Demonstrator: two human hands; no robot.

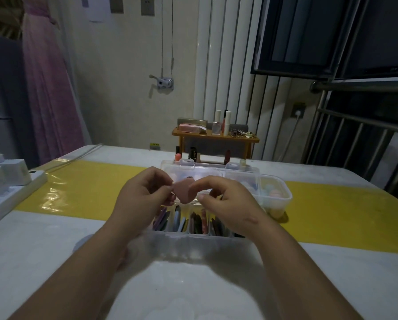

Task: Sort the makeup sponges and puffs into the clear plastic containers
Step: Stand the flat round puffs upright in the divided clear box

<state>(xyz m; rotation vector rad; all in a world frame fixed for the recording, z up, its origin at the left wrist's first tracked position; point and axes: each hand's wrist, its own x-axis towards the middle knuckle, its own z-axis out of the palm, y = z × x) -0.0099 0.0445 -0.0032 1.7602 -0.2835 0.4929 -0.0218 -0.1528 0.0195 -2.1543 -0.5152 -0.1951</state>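
A flat pink puff [184, 191] is held up between both hands, above the clear divided box [200, 241]. My left hand [145, 195] pinches its left edge and my right hand [225, 199] pinches its right edge. Beneath the hands, the box's compartments hold several flat puffs standing on edge [188, 224] in dark, blue and pink tones. The box's clear lid [216, 173] stands open behind the hands. A second clear tub [277, 199] to the right holds rounded pastel sponges [271, 190].
A white power strip with chargers [6, 185] lies at the left table edge. A small wooden shelf [215, 137] with bottles and cosmetics stands at the back. Lipsticks [193, 154] stand beneath it. A yellow strip [85, 190] crosses the white table.
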